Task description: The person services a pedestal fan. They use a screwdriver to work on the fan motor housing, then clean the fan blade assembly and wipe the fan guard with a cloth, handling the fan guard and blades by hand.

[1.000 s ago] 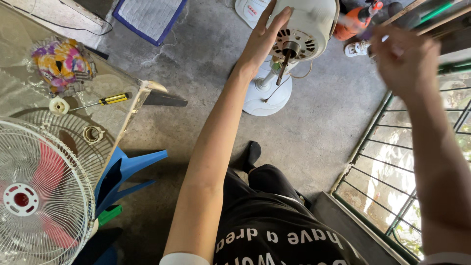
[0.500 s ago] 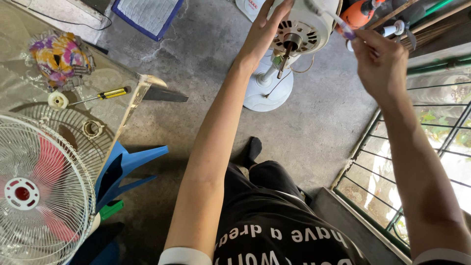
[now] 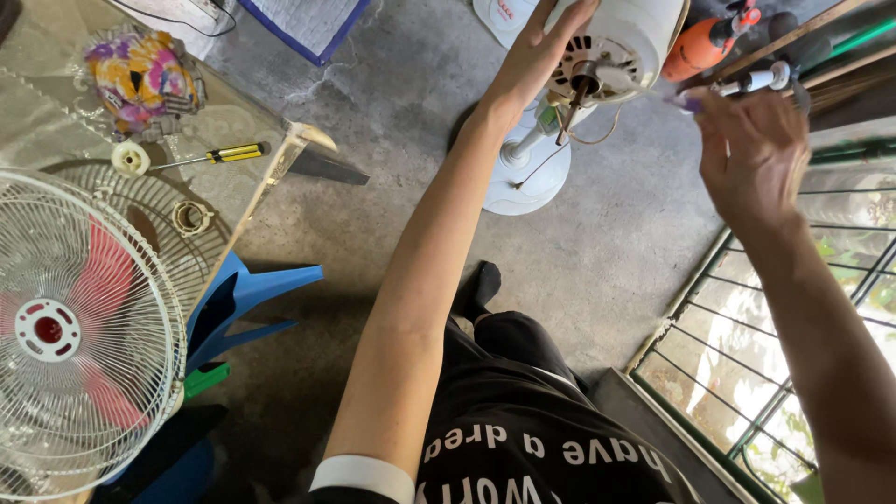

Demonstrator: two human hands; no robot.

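Concrete floor lies below the white fan motor [image 3: 621, 47], steadied by the left hand [image 3: 541, 56] with fingers spread on its housing, while the right hand [image 3: 751, 154] hovers just beside it, fingers loosely curled.

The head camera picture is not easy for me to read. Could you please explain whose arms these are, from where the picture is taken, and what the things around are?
The camera sits on a person's head and looks down, so both arms belong to that person, who sits over a concrete floor.

The left hand rests on the white motor housing of a standing fan, whose guard and blades are off. The fan's round base stands on the floor.

The right hand is close to the motor's front. It is blurred; it seems to pinch something small, but I cannot tell what.

At the left is a glass-topped table. On it lie a yellow-handled screwdriver, a small round white cap, a colourful bundle, and a wire fan guard with red blades.
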